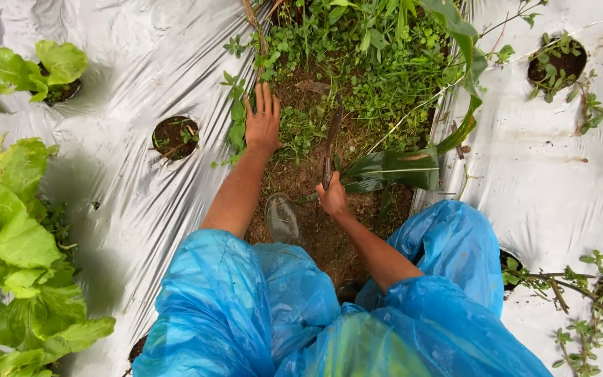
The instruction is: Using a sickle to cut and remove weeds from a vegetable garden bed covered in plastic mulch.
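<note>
Silver plastic mulch sheeting [141, 63] is flanking a furrow of bare brown soil [329, 230] thick with low green weeds [357, 70]. Left hand [263, 122] is lying flat, fingers stretched narrowly together, palm down on the weeds at the sheeting's edge. Right hand [332, 197] is gripping the handle of a dark, narrow-bladed weeding knife [330, 143], whose blade is pointing away into the weeds in the middle of the furrow. Blue plastic raincoat [259, 314] is covering the person; a muddy rubber boot [283, 218] is standing between the forearms. Broad-leaved green plants [8, 223] are growing at the left.
</note>
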